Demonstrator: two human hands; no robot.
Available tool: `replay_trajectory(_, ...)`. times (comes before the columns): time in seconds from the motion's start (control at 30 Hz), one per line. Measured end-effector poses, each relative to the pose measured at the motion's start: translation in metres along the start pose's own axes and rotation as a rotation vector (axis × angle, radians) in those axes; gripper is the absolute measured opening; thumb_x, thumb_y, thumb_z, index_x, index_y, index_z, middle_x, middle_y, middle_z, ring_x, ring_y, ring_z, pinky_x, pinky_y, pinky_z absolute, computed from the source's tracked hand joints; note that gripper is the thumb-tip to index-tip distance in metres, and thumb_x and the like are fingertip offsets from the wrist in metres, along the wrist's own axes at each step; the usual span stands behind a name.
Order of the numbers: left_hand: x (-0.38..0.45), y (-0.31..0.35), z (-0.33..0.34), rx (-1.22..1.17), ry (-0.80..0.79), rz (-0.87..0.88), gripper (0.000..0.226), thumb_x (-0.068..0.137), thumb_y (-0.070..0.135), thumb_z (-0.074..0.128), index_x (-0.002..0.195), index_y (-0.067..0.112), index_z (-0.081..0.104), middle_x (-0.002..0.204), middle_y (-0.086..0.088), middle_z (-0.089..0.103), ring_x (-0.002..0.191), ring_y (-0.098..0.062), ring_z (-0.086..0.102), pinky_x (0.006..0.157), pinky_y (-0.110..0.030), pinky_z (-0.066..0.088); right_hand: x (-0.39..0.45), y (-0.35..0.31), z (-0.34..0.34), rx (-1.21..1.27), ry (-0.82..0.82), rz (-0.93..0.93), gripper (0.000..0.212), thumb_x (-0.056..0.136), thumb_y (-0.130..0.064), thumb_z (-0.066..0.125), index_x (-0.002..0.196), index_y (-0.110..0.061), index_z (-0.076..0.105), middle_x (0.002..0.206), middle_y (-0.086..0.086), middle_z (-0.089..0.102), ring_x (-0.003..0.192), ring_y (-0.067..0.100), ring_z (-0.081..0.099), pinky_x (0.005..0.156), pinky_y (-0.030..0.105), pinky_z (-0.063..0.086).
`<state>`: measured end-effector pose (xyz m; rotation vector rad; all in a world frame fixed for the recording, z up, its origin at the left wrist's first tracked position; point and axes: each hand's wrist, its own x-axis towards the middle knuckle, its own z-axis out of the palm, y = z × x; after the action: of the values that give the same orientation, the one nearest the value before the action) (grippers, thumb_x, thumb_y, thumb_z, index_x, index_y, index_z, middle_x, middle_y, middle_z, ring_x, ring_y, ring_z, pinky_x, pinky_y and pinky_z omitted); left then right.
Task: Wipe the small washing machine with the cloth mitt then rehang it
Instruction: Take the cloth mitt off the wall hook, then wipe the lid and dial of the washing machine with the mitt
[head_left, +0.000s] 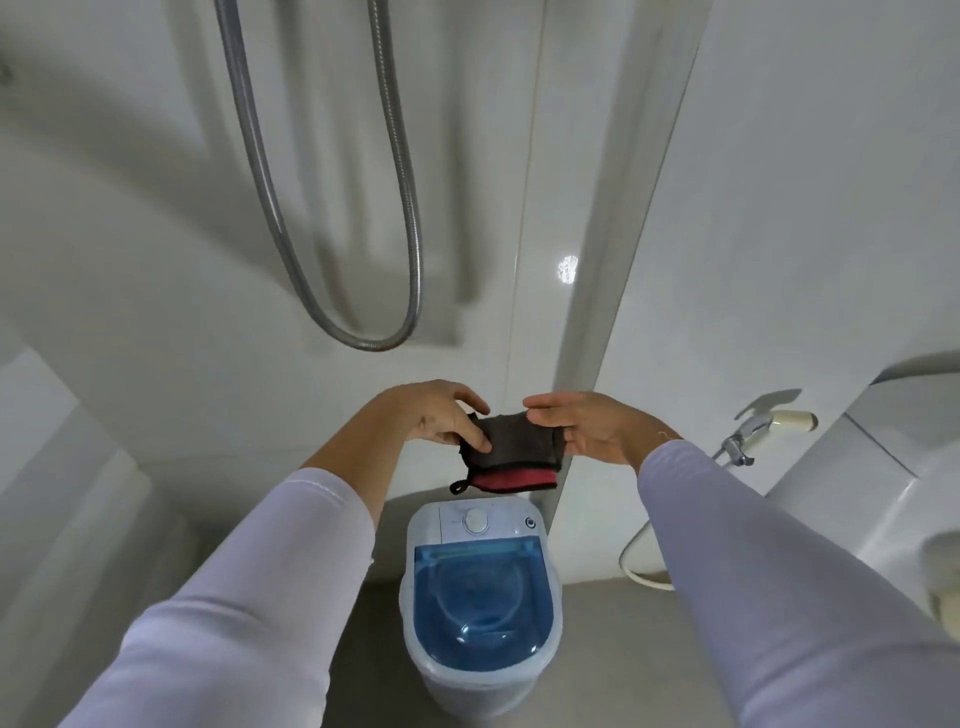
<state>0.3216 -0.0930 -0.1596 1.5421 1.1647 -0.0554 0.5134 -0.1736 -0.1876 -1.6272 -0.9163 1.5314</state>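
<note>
Fingers (475, 434) of left hand (441, 415) pinch the left edge of the cloth mitt (506, 449), thumb underneath. Right hand (587, 428) grips the opposite edge w/ fingers curled on the fabric; exact contact pts partly hidden by the mitt.

Head view:
- Mitt is dark grey w/ a red cuff and a small hanging loop (457, 487) at the lower-left corner, below the left fingers. It hangs stretched between both hands, in the air.
- Small washing machine (480, 587), white body w/ blue lid, stands on the floor well below the fingers, not touched.
- Shower hose (410, 260) loops on the wall above the fingers.

Step (judgement): mitt being readied or opened; whether wiping is done can't be told.

Next move req.: either slide one hand into the cuff and lower to the lid, or take the loop to its hook. No hook in view.
</note>
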Motion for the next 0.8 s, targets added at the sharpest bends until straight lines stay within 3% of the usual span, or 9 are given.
replay_trajectory(0.1,0.036,-0.026,0.026,0.227,0.054,0.064,0.048,0.069,0.007,0.079,0.114,0.013,0.064,0.118,-0.007,0.063,0.108,-0.019,0.061,0.091,-0.026,0.052,0.023,0.041,-0.01,-0.164,-0.037,0.026,0.051,0.081,-0.006,0.068,0.129,-0.006,0.051,0.122,0.008,0.059,0.119,0.025,0.053,0.105,0.035,0.043)
replay_trajectory(0.23,0.078,-0.055,0.057,0.45,0.171,0.178,0.037,0.07,0.022,0.077,0.106,0.017,0.07,0.103,0.002,0.063,0.095,-0.012,0.057,0.075,-0.021,0.044,0.052,0.087,-0.025,-0.335,0.008,0.002,0.039,0.075,-0.003,0.073,0.112,-0.009,0.063,0.107,0.009,0.065,0.111,0.028,0.059,0.101,0.035,0.047)
replay_trajectory(0.4,0.136,-0.088,0.092,0.474,0.259,0.3,0.028,0.072,0.026,0.075,0.098,0.019,0.072,0.098,0.002,0.066,0.084,-0.011,0.057,0.057,-0.015,0.041,0.087,0.14,-0.039,-0.648,0.121,-0.058,0.027,0.07,-0.013,0.079,0.094,-0.01,0.066,0.087,0.005,0.065,0.08,0.018,0.061,0.07,0.022,0.051)
replay_trajectory(0.47,0.159,-0.105,0.103,0.479,0.287,0.343,0.027,0.073,0.028,0.073,0.099,0.02,0.072,0.098,0.003,0.067,0.082,-0.01,0.058,0.058,-0.015,0.041,0.1,0.163,-0.044,-0.677,0.164,-0.087,0.024,0.069,-0.016,0.079,0.088,-0.01,0.067,0.082,0.004,0.064,0.077,0.016,0.059,0.068,0.023,0.048)
replay_trajectory(0.6,0.185,-0.136,0.117,0.477,0.341,0.414,0.03,0.08,0.03,0.066,0.107,0.019,0.068,0.1,0.005,0.063,0.091,-0.012,0.055,0.071,-0.019,0.039,0.114,0.2,-0.05,-0.513,0.235,-0.186,0.014,0.069,-0.018,0.079,0.08,-0.018,0.069,0.082,0.003,0.068,0.076,0.017,0.062,0.069,0.023,0.048)
replay_trajectory(0.7,0.19,-0.153,0.13,0.455,0.406,0.474,0.027,0.083,0.032,0.063,0.106,0.017,0.063,0.096,0.003,0.059,0.089,-0.015,0.053,0.062,-0.02,0.038,0.117,0.227,-0.052,-0.209,0.236,-0.248,0.031,0.075,-0.013,0.072,0.105,-0.008,0.066,0.098,0.011,0.068,0.087,0.025,0.064,0.073,0.028,0.053)
replay_trajectory(0.8,0.179,-0.16,0.145,0.452,0.447,0.521,0.022,0.085,0.034,0.061,0.1,0.018,0.061,0.096,0.002,0.058,0.089,-0.017,0.051,0.059,-0.017,0.034,0.105,0.244,-0.045,0.048,0.169,-0.263,0.019,0.083,-0.012,0.061,0.101,-0.009,0.062,0.096,0.013,0.066,0.086,0.026,0.063,0.077,0.038,0.055)
